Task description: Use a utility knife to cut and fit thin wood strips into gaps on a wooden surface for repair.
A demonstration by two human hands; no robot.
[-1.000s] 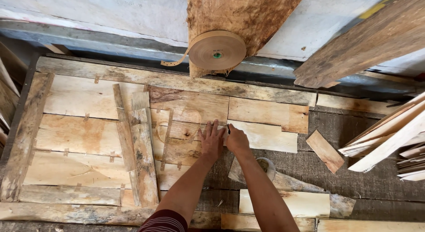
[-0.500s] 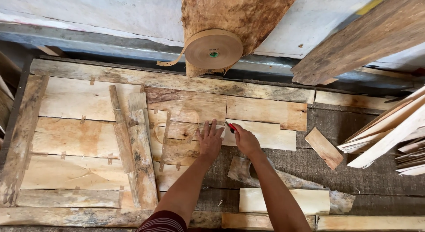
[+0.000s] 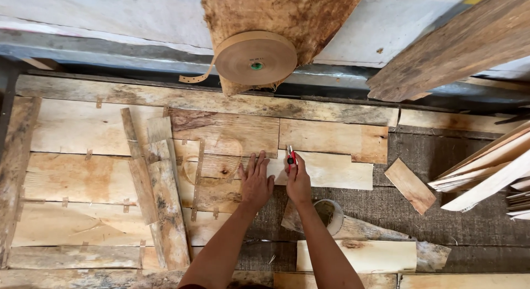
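Right hand [image 3: 298, 182] clamped on small red cutter [image 3: 291, 157], blade end pointing away from body, tip at near edge of pale veneer sheet [image 3: 331, 170]. Left hand [image 3: 256, 181] flat, fingers spread, empty, pressing down on brownish veneer piece [image 3: 221, 167] just left of cutter. Hands side by side, nearly touching.

Both sheets part of patchwork of thin wood veneer pieces laid edge to edge on desk [image 3: 419, 156], dark rough surface showing at right. Short strips of brown paper tape across many seams on left half. Two narrow bark-edged strips [image 3: 160, 206] lying lengthwise over patchwork, left of left hand.

Under right forearm: curled veneer scrap rolled into tube [image 3: 331, 217], more pale offcuts nearer body. Small loose rectangular offcut [image 3: 409, 185] right of pale sheet, apart from it. Stack of thin veneer strips [image 3: 486, 167] at right edge, tilted.

Beyond hands: big roll of brown paper tape [image 3: 255, 57] with green core, loose end trailing left, resting against rough brown veneer sheet [image 3: 287, 13]. Heavy plank [image 3: 458, 40] angled across top right.
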